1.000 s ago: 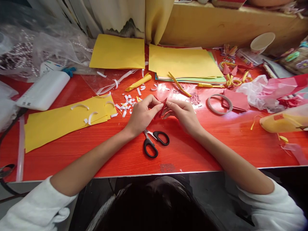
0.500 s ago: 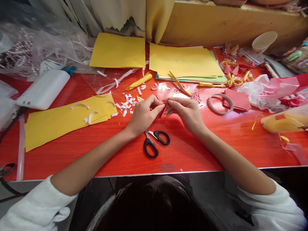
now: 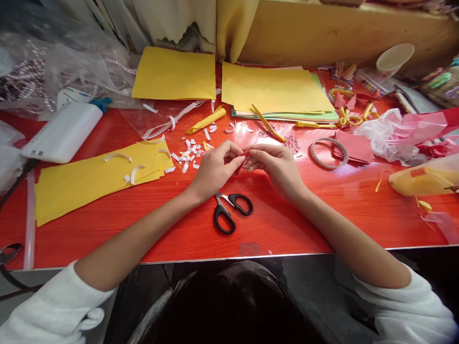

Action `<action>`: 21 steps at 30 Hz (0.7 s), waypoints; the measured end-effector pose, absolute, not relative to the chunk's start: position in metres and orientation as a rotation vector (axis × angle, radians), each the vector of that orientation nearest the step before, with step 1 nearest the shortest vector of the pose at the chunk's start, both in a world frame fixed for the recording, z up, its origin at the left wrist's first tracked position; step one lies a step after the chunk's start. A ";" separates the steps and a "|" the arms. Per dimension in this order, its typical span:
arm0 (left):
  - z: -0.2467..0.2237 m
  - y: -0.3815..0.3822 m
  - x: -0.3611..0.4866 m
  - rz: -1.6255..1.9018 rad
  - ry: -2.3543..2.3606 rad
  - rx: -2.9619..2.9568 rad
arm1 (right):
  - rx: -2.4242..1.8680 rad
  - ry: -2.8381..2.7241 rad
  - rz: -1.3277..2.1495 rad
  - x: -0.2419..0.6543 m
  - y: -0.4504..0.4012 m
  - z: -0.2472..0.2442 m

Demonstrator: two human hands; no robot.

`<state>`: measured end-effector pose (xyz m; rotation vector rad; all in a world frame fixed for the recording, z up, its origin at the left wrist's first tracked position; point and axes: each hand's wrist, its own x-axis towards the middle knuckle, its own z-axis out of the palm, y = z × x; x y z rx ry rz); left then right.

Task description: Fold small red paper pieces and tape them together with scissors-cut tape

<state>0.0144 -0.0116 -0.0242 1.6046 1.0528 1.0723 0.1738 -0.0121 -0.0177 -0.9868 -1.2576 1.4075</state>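
Note:
A small folded piece of red paper (image 3: 244, 156) is pinched between both hands above the red table (image 3: 287, 224). My left hand (image 3: 217, 165) grips its left side with thumb and fingers. From the right, my right hand (image 3: 274, 165) holds it with thumb and index finger, the other fingers curled beneath. Most of the paper is hidden by the fingers. Black-handled scissors (image 3: 225, 220) lie just below my left hand, their blade tips covered by it. White paper scraps (image 3: 191, 152) are scattered left of the hands, near a rolled yellow paper (image 3: 207, 120).
Yellow strips (image 3: 82, 179) and a white device (image 3: 64, 134) lie left. Yellow sheets (image 3: 175, 74) and a paper stack (image 3: 276, 88) stand behind. On the right are a tape roll (image 3: 329, 154), red paper squares (image 3: 355, 147), crumpled tissue (image 3: 387, 131) and a white cup (image 3: 395, 59).
The red paper between the fingers shows less of its surface and looks narrower. Both hands stay in nearly the same place, and the view has shifted slightly.

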 end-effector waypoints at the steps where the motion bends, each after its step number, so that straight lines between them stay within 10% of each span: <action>1: -0.024 -0.012 0.014 1.075 1.056 1.612 | -1.001 -1.259 1.407 0.174 -0.012 -0.017; 21: -0.027 -0.011 0.014 1.039 1.001 1.544 | -1.028 -1.229 1.421 0.176 -0.010 -0.017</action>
